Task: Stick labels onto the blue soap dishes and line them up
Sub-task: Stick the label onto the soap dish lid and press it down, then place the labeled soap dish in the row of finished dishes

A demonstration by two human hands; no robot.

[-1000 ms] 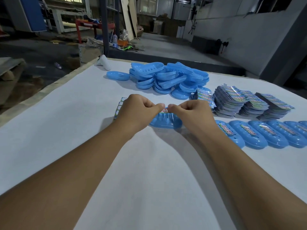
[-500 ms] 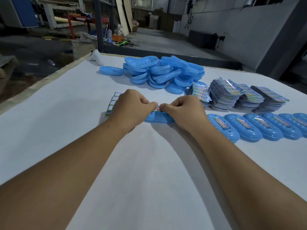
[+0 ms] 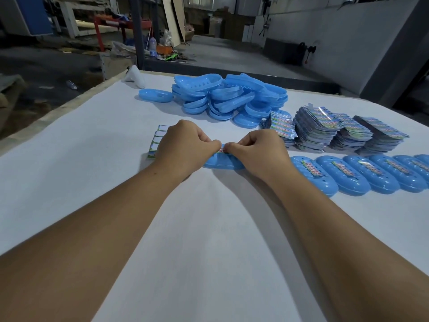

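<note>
Hands barely shifted: left hand (image 3: 185, 145) and right hand (image 3: 257, 151) still pinch a glossy label (image 3: 221, 149) (tiny strip) on the oval plastic soap dish (image 3: 222, 162).

The counter (image 3: 209, 228) lay bare near the person and along its left side. Beyond the hands, a heap of soap dishes (image 3: 229, 96) blocked the way; label stacks (image 3: 334, 131) and a row of labelled dishes (image 3: 362, 175) filled the right.
</note>
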